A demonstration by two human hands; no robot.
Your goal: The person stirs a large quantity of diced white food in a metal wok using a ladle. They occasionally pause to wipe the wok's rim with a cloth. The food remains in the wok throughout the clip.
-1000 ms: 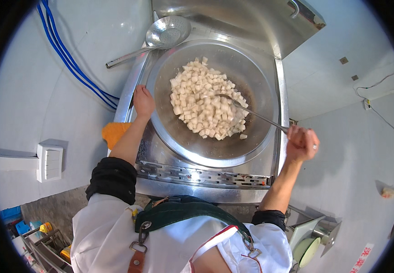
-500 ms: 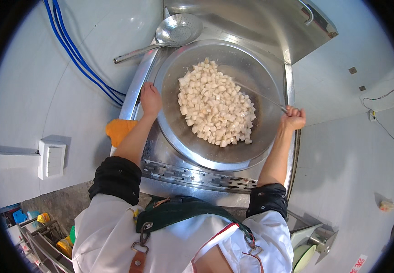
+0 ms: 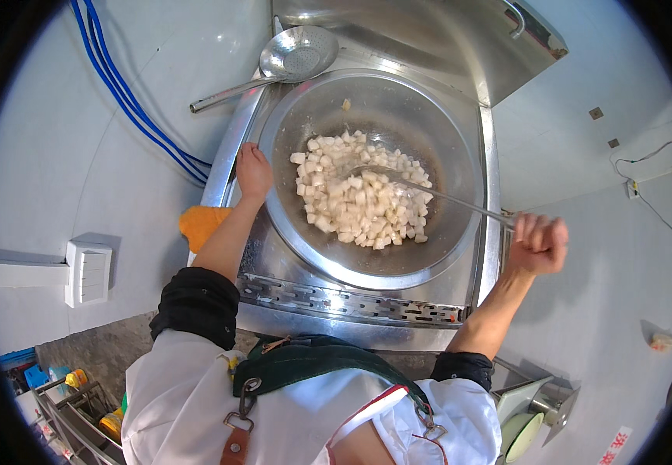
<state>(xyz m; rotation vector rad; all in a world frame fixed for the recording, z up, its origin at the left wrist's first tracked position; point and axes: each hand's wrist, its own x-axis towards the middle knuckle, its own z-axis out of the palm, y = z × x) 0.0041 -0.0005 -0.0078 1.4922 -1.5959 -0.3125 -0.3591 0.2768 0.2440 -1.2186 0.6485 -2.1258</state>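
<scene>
My right hand (image 3: 539, 242) is closed round the end of a long-handled metal ladle (image 3: 460, 200), out past the right side of the stove. The ladle's head lies among many pale, cream-coloured cubes of food (image 3: 359, 213) in a wide wok (image 3: 289, 124). Some cubes are smeared by motion. At the wok's left rim, my left hand (image 3: 254, 172) is closed by the stove's edge; what its curled fingers grip is hidden. One small piece (image 3: 346, 104) sticks to the wok's far wall, apart from the heap.
A perforated skimmer (image 3: 300, 56) lies at the back left, its handle jutting over the edge. An orange cloth (image 3: 204, 227) hangs by my left forearm. A slotted drain (image 3: 344, 304) runs along the front. A steel splash panel (image 3: 421, 39) stands behind.
My right hand has moved outward to the right and nearer me. The ladle's head has moved leftward into the heap, and the cubes have shifted toward me. The left hand stays put.
</scene>
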